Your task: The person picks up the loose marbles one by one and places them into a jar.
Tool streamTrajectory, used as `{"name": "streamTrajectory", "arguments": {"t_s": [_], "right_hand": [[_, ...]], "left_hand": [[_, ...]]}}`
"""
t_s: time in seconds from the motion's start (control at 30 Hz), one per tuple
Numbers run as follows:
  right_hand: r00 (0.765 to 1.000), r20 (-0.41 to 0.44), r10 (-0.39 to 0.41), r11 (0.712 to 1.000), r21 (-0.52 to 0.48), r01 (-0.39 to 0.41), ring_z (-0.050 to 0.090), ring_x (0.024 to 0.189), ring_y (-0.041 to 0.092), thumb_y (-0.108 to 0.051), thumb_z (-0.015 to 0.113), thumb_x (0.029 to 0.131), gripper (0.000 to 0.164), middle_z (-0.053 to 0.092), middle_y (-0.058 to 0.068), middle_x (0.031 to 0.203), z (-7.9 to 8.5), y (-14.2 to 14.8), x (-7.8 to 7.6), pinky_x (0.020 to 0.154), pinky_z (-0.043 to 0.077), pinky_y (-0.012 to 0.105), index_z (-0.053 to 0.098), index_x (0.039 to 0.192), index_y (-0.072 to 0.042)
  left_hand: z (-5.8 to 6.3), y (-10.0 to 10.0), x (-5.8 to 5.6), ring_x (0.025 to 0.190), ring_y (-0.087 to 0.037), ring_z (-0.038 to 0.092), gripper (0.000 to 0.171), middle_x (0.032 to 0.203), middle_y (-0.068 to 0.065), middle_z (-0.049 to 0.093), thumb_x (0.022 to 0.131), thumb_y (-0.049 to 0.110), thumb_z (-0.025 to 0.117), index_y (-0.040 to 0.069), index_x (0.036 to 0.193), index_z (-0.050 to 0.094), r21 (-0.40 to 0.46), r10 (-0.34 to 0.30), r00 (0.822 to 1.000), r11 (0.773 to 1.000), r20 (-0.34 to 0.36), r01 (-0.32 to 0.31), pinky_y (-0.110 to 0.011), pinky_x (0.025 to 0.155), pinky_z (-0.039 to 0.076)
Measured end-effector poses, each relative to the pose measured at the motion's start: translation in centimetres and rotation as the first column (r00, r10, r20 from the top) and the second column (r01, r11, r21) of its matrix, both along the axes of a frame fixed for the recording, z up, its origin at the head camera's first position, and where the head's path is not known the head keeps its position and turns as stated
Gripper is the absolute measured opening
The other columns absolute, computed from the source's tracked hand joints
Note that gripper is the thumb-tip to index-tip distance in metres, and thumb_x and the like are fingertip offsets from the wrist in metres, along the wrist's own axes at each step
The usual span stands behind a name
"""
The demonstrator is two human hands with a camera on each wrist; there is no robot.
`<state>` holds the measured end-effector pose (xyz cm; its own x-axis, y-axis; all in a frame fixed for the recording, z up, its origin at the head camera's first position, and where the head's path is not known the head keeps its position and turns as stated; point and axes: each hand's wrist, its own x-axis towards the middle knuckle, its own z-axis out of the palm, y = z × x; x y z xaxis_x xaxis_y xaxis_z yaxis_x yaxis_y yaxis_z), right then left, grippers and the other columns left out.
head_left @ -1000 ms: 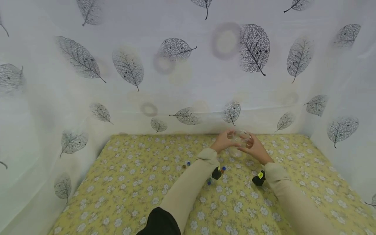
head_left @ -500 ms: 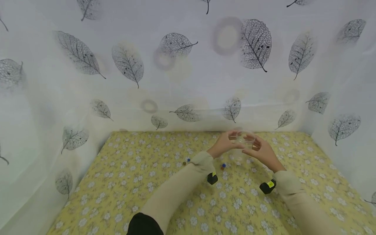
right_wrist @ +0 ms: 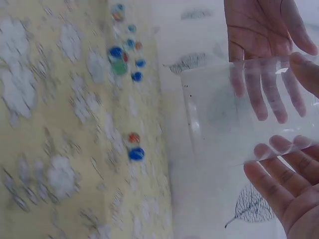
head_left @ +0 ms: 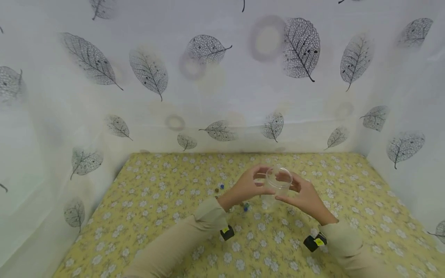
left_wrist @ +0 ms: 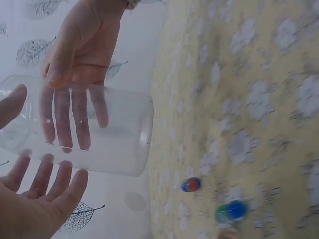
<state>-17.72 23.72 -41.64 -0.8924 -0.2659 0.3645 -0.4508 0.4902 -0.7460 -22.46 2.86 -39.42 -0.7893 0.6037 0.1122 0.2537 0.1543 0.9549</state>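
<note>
Between my two hands is a clear, see-through jar (head_left: pixel 279 180), its round mouth upward in the head view. My left hand (head_left: pixel 246 186) grips its left side, with thumb and fingers bent round the wall. From the other side my right hand (head_left: pixel 306 197) holds it in the same way. Through the wall of the jar (left_wrist: pixel 117 132) in the left wrist view, the right hand's fingers show. In the right wrist view the base of the jar (right_wrist: pixel 194 119) seems just above the cloth. Small coloured balls (right_wrist: pixel 118 60) lie on the cloth nearby.
A yellow flowered cloth (head_left: pixel 167 231) covers the table. A blue ball (head_left: pixel 222 186) and a brown one (head_left: pixel 217 190) lie left of the jar, partly near my left forearm. White leaf-print curtains (head_left: pixel 222 88) enclose the back and sides.
Both hands have brought the jar nearer to me and slightly left. My left forearm has swung left, and the head view has tilted up and down only slightly. The grip looks unchanged.
</note>
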Motion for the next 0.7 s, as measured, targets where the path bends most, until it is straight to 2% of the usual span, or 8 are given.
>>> {"name": "streamTrajectory", "arguments": {"t_s": [0.07, 0.17, 0.3, 0.33, 0.53, 0.7], "right_hand": [[1.0, -0.005, 0.027, 1.0, 0.009, -0.027, 0.059, 0.108, 0.003, -0.011, 0.077, 0.076, 0.068, 0.06, 0.016, 0.124, -0.3, -0.6, 0.7, 0.087, 0.05, 0.015, 0.046, 0.136, -0.007], [0.997, -0.013, 0.073, 0.997, 0.01, -0.073, 0.06, 0.108, 0.01, -0.011, 0.079, 0.075, 0.068, 0.06, 0.016, 0.122, -1.0, -1.2, 1.4, 0.086, 0.051, 0.016, 0.047, 0.135, -0.005], [0.993, -0.009, 0.12, 0.993, 0.004, -0.12, 0.06, 0.106, 0.005, -0.011, 0.08, 0.073, 0.069, 0.06, 0.018, 0.121, -1.8, -1.4, 1.9, 0.084, 0.054, 0.023, 0.048, 0.133, -0.002], [0.992, 0.004, 0.13, 0.992, -0.002, -0.13, 0.061, 0.106, 0.009, -0.012, 0.081, 0.072, 0.069, 0.06, 0.018, 0.121, -2.0, -1.4, 2.0, 0.084, 0.055, 0.024, 0.049, 0.132, -0.002], [0.976, 0.094, 0.197, 0.98, -0.062, -0.191, 0.061, 0.107, 0.023, -0.012, 0.08, 0.074, 0.068, 0.058, 0.018, 0.124, -3.1, -1.0, 2.4, 0.086, 0.054, 0.023, 0.048, 0.133, -0.003], [0.971, 0.087, 0.223, 0.973, -0.073, -0.217, 0.061, 0.107, 0.02, -0.009, 0.078, 0.075, 0.068, 0.056, 0.022, 0.124, -3.8, -0.8, 2.8, 0.085, 0.054, 0.023, 0.045, 0.134, 0.0]], "left_hand": [[-0.2, -0.9, 1.1, 0.123, -0.028, 0.051, 0.066, 0.136, -0.011, 0.05, 0.08, 0.012, 0.075, 0.011, 0.137, 0.043, -0.012, 0.003, 1.0, 1.0, 0.014, -0.003, -0.036, 0.098, 0.049], [-0.8, -2.0, 2.5, 0.124, -0.03, 0.049, 0.065, 0.136, -0.01, 0.049, 0.081, 0.014, 0.074, 0.011, 0.137, 0.042, -0.004, 0.002, 0.999, 1.0, 0.049, -0.002, -0.04, 0.1, 0.047], [-1.6, -2.6, 4.0, 0.124, -0.033, 0.048, 0.064, 0.135, -0.013, 0.047, 0.081, 0.016, 0.074, 0.012, 0.135, 0.041, -0.002, 0.009, 0.997, 1.0, 0.079, -0.009, -0.043, 0.101, 0.046], [-1.8, -2.6, 4.3, 0.124, -0.033, 0.048, 0.064, 0.135, -0.014, 0.047, 0.081, 0.016, 0.074, 0.012, 0.135, 0.041, -0.003, 0.016, 0.996, 1.0, 0.083, -0.016, -0.043, 0.101, 0.046], [-3.1, -2.4, 5.5, 0.121, -0.033, 0.05, 0.064, 0.132, -0.015, 0.048, 0.08, 0.012, 0.075, 0.009, 0.134, 0.041, 0.005, 0.035, 0.996, 0.999, 0.086, -0.036, -0.045, 0.098, 0.048], [-4.0, -2.1, 5.9, 0.119, -0.032, 0.051, 0.061, 0.131, -0.013, 0.049, 0.08, 0.012, 0.075, 0.012, 0.131, 0.043, 0.015, 0.034, 0.995, 0.999, 0.091, -0.036, -0.041, 0.096, 0.049]]}}
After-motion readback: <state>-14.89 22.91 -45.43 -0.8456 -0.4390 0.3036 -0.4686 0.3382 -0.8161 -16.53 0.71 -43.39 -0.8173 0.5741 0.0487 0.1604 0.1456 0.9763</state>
